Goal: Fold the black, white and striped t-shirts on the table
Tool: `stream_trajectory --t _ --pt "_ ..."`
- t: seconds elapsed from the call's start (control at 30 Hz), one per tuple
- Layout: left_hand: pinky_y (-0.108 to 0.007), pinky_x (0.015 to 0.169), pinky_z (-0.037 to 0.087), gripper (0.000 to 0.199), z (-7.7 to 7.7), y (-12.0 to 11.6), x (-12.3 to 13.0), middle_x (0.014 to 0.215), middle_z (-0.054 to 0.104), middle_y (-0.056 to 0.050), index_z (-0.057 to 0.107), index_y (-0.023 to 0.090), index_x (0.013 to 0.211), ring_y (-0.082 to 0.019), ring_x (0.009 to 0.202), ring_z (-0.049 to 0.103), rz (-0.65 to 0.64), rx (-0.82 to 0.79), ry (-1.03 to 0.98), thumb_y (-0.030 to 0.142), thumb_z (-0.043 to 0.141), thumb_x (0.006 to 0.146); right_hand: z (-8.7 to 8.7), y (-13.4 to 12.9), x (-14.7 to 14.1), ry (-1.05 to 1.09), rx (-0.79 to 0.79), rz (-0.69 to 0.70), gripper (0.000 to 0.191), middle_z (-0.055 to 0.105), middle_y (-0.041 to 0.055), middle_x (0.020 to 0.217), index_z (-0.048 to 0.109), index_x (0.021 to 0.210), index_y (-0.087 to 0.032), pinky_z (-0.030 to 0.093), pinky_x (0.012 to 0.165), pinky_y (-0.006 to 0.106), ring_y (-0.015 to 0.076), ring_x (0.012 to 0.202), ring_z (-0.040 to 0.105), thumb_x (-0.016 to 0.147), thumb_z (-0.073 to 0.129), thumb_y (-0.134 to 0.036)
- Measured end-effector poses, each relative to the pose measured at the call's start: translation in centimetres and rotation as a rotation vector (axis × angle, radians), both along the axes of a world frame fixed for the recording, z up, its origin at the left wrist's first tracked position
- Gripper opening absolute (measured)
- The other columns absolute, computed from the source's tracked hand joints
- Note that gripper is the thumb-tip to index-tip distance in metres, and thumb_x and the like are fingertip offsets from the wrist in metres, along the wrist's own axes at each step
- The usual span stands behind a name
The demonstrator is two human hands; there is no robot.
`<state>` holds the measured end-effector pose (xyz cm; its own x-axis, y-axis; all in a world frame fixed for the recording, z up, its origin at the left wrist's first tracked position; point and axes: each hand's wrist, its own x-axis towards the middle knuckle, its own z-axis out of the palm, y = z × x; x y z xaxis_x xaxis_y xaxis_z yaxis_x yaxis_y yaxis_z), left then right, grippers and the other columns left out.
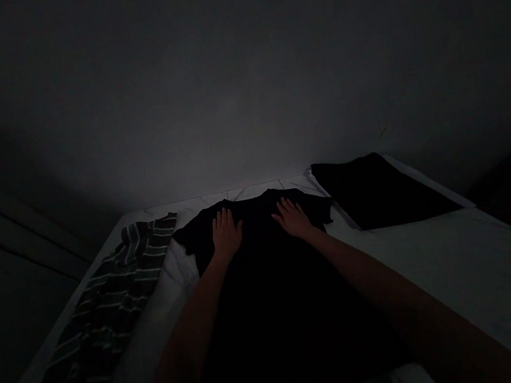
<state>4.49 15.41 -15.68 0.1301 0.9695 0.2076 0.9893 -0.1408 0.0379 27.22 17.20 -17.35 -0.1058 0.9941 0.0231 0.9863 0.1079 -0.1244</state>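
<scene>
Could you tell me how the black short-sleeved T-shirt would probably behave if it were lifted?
The black short-sleeved T-shirt would probably hang floppy, since it lies flat with limp sleeves. It likely feels light: the left hand and right hand rest open on it, without gripping.

A T-shirt (272,315) lies in the middle of the bed (483,274), with the left hand (226,233) and right hand (293,218) on it. A garment (107,318) lies just left of the T-shirt; a cloth (378,191) lies right of it, farther back.
</scene>
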Motion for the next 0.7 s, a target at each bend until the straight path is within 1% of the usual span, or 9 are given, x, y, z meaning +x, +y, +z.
stream_trajectory --t 0.07,0.1,0.2,0.27,0.33,0.4,0.47,0.53,0.7 --pt "-0.050 0.119 0.028 0.059 -1.0 1.5 -0.6 0.157 0.035 -0.018 0.040 0.006 0.149 -0.033 0.146 0.033 0.063 0.000 -0.024 0.040 0.032 0.102 -0.3 1.5 1.0 -0.017 -0.024 -0.016 0.068 0.019 0.0161 0.164 0.026 0.157 -0.011 0.015 0.121 0.052 0.0287 0.151 0.017 0.103 0.018 -0.051" --pt "-0.052 0.118 0.029 0.059 -1.5 1.9 -1.0 0.157 0.037 -0.017 0.041 0.008 0.149 -0.034 0.146 0.034 0.067 0.011 -0.033 0.041 0.032 0.102 -0.6 2.0 1.8 -0.025 -0.024 -0.022 0.067 0.018 0.0154 0.165 0.025 0.158 -0.013 0.014 0.120 0.053 0.0287 0.152 0.016 0.103 0.016 -0.052" --pt "-0.052 0.118 0.028 0.057 -2.7 1.8 -2.0 0.156 0.038 -0.015 0.043 0.011 0.149 -0.034 0.145 0.035 0.052 0.056 -0.061 0.040 0.029 0.102 -1.2 3.5 3.5 -0.050 -0.011 -0.050 0.066 0.017 0.0127 0.165 0.023 0.159 -0.020 0.014 0.119 0.058 0.0301 0.151 0.017 0.103 0.015 -0.054" --pt "-0.052 0.118 0.028 0.056 -2.8 1.5 -2.1 0.156 0.039 -0.016 0.044 0.011 0.148 -0.034 0.145 0.035 0.074 0.064 -0.082 0.039 0.029 0.102 -1.2 4.6 3.7 -0.063 -0.023 -0.102 0.065 0.021 0.0126 0.165 0.025 0.158 -0.023 0.017 0.117 0.061 0.0323 0.150 0.021 0.103 0.015 -0.055" --pt "-0.052 0.118 0.028 0.055 -2.7 1.4 -2.0 0.156 0.039 -0.016 0.045 0.012 0.148 -0.034 0.145 0.035 0.093 0.061 -0.094 0.037 0.031 0.102 -1.0 5.7 3.0 -0.072 -0.021 -0.159 0.066 0.026 0.0177 0.162 0.030 0.157 -0.018 0.020 0.115 0.062 0.0344 0.148 0.025 0.103 0.014 -0.053" --pt "-0.052 0.119 0.028 0.054 -2.6 1.3 -1.9 0.156 0.039 -0.016 0.045 0.012 0.149 -0.033 0.145 0.035 0.093 0.056 -0.092 0.036 0.031 0.102 -0.8 6.8 2.0 -0.077 0.010 -0.158 0.065 0.026 0.0208 0.161 0.031 0.156 -0.013 0.020 0.115 0.059 0.0336 0.148 0.025 0.104 0.013 -0.049" --pt "-0.051 0.119 0.027 0.055 -2.6 1.4 -1.9 0.157 0.038 -0.015 0.044 0.011 0.149 -0.034 0.146 0.034 0.095 0.053 -0.091 0.036 0.031 0.102 -0.8 7.4 1.1 -0.079 0.030 -0.101 0.062 0.025 0.0179 0.163 0.030 0.156 -0.015 0.021 0.116 0.056 0.0299 0.149 0.024 0.105 0.014 -0.046" --pt "-0.053 0.119 0.026 0.055 -2.8 1.4 -2.0 0.157 0.037 -0.015 0.043 0.012 0.149 -0.034 0.146 0.034 0.110 0.050 -0.100 0.036 0.031 0.102 -1.1 7.7 0.8 -0.083 0.027 -0.059 0.059 0.025 0.0139 0.163 0.029 0.157 -0.021 0.022 0.117 0.055 0.0276 0.149 0.025 0.105 0.016 -0.045" --pt "-0.056 0.119 0.025 0.054 -3.0 1.3 -2.1 0.157 0.037 -0.014 0.044 0.015 0.149 -0.033 0.146 0.033 0.149 0.046 -0.150 0.037 0.031 0.102 -1.8 7.7 1.3 -0.084 0.065 -0.063 0.059 0.027 0.0130 0.163 0.029 0.157 -0.022 0.021 0.116 0.059 0.0299 0.148 0.027 0.104 0.015 -0.046"
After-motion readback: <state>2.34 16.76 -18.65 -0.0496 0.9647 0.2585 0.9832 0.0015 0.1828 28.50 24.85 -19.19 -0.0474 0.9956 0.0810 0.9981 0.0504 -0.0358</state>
